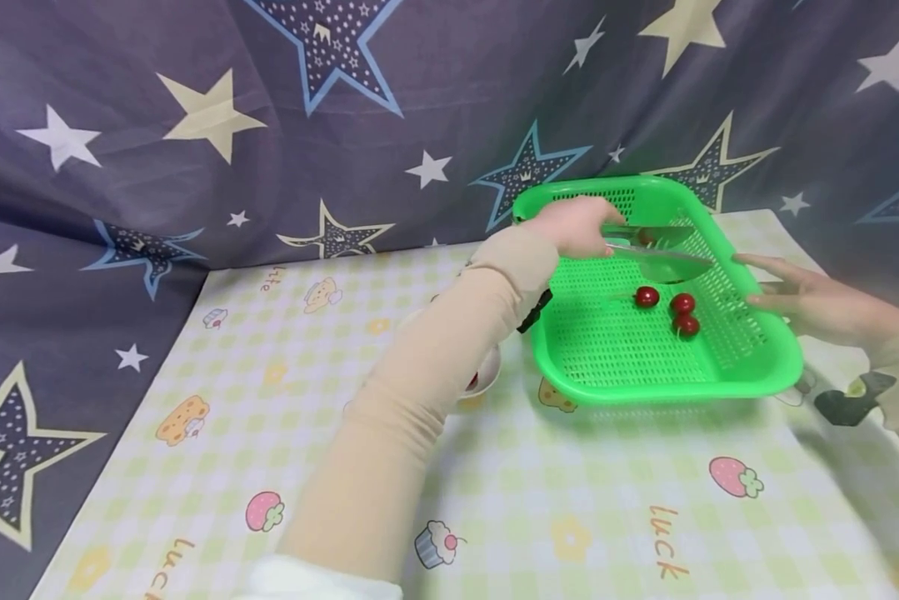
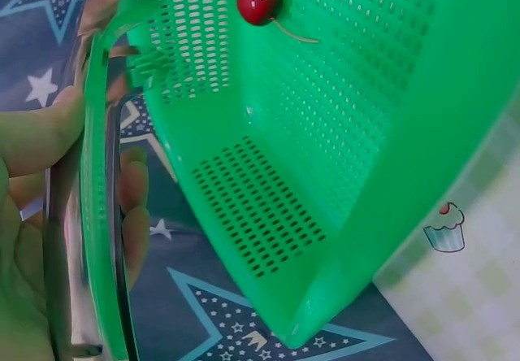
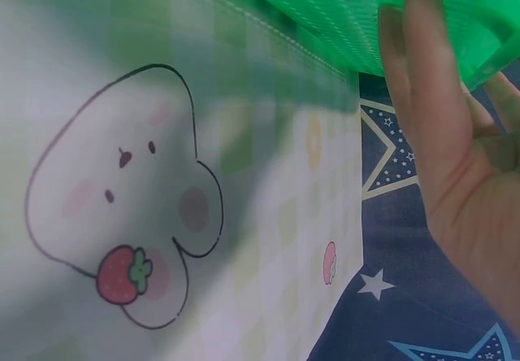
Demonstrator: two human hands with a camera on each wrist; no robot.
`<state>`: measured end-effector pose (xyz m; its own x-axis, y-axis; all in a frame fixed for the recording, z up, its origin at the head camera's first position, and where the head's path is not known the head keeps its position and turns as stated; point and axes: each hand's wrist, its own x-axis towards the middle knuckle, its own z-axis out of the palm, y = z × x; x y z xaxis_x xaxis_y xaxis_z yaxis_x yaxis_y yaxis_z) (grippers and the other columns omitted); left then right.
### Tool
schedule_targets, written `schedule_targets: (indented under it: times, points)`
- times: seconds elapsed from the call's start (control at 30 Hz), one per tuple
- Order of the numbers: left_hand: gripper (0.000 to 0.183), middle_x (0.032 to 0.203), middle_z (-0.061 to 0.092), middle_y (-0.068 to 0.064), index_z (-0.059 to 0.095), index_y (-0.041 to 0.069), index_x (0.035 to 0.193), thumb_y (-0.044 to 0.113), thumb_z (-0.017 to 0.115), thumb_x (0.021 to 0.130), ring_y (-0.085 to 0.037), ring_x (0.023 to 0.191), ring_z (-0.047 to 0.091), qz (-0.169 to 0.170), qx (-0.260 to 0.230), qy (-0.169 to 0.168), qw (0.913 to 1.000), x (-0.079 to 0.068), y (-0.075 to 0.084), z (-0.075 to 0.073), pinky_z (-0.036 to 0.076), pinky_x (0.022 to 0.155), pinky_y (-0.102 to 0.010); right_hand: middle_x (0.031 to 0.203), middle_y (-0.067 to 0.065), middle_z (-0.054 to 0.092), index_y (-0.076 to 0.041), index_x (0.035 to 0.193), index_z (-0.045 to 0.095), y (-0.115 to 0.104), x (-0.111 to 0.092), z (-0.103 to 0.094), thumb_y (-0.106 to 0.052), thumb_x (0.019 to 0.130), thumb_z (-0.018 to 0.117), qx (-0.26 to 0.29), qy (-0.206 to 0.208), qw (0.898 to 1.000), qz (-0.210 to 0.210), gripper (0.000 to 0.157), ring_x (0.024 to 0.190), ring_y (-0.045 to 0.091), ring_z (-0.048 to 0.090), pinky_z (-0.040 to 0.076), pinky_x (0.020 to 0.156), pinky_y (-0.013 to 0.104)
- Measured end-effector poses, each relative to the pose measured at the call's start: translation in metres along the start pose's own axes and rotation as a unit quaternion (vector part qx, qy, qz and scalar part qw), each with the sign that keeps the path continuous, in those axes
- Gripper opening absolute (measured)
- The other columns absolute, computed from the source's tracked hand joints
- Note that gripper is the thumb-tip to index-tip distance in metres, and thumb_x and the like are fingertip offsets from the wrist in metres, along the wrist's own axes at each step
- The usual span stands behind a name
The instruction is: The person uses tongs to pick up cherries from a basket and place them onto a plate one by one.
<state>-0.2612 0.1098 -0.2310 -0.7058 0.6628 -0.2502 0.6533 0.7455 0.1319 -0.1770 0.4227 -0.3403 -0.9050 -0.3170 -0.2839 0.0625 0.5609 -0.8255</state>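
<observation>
My left hand (image 1: 580, 227) grips a pair of metal tongs (image 1: 662, 257) above the far part of a green plastic basket (image 1: 666, 390). A dark red spot, probably a cherry (image 1: 646, 237), shows between the tong arms; whether they pinch it I cannot tell. Several cherries (image 1: 647, 297) with stems lie on the basket's perforated floor. In the left wrist view, fingers and thumb wrap round the tongs (image 2: 61, 255) close to the basket wall. My right hand (image 1: 824, 304), its fingers extended, touches the basket's right rim from outside.
A small white bowl (image 1: 491, 372) with something red in it is mostly hidden behind the left sleeve (image 1: 412, 400). Beneath lies a checked tablecloth (image 1: 569, 483) with printed pictures. A dark star-patterned cloth (image 1: 269, 167) hangs along the back, close to the basket's far rim.
</observation>
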Motion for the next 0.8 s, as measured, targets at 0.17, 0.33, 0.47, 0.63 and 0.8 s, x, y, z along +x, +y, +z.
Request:
schedule_targets:
  times: [0.17, 0.33, 0.47, 0.63, 0.8]
  points:
    - [0.054, 0.148, 0.039, 0.012, 0.038, 0.025, 0.146, 0.032, 0.055, 0.095, -0.007, 0.136, 0.036, -0.012, 0.009, -0.013, 0.9998, 0.004, 0.002, 0.004, 0.033, 0.108, -0.023, 0.153, 0.028, -0.014, -0.033, 0.152, -0.006, -0.002, 0.0, 0.0, -0.018, 0.101, 0.042, 0.008, -0.003, 1.0, 0.002, 0.072, 0.131, 0.059, 0.01, 0.025, 0.09, 0.075]
    - [0.053, 0.147, 0.04, 0.013, 0.039, 0.024, 0.145, 0.029, 0.055, 0.095, -0.007, 0.135, 0.037, -0.017, 0.019, -0.026, 0.9993, 0.007, 0.003, 0.012, 0.034, 0.107, -0.023, 0.153, 0.029, -0.012, -0.033, 0.152, -0.006, 0.0, 0.0, 0.0, -0.019, 0.101, 0.042, 0.006, -0.001, 1.0, 0.003, 0.071, 0.131, 0.058, 0.011, 0.025, 0.09, 0.076]
    - [0.053, 0.147, 0.041, 0.012, 0.04, 0.024, 0.145, 0.029, 0.056, 0.095, -0.008, 0.135, 0.038, -0.02, 0.023, -0.031, 0.9991, 0.009, 0.002, 0.016, 0.035, 0.106, -0.024, 0.151, 0.033, -0.009, -0.032, 0.152, -0.007, 0.0, 0.0, 0.001, -0.019, 0.101, 0.042, 0.009, 0.0, 1.0, 0.004, 0.072, 0.131, 0.057, 0.012, 0.027, 0.091, 0.073]
    - [0.053, 0.147, 0.04, 0.012, 0.039, 0.024, 0.145, 0.027, 0.056, 0.094, -0.008, 0.135, 0.037, -0.03, 0.016, -0.035, 0.9988, 0.012, 0.001, 0.019, 0.035, 0.107, -0.024, 0.151, 0.034, -0.008, -0.032, 0.152, -0.007, -0.001, -0.001, 0.001, -0.018, 0.101, 0.042, 0.008, 0.0, 1.0, 0.007, 0.072, 0.131, 0.059, 0.011, 0.027, 0.092, 0.073]
    - [0.052, 0.147, 0.041, 0.012, 0.04, 0.024, 0.144, 0.025, 0.055, 0.095, -0.008, 0.134, 0.038, -0.03, 0.02, -0.04, 0.9986, 0.013, 0.003, 0.021, 0.036, 0.106, -0.024, 0.151, 0.033, -0.009, -0.032, 0.152, -0.007, -0.002, -0.001, 0.002, -0.018, 0.101, 0.042, 0.005, 0.002, 1.0, 0.005, 0.072, 0.131, 0.06, 0.011, 0.027, 0.091, 0.072]
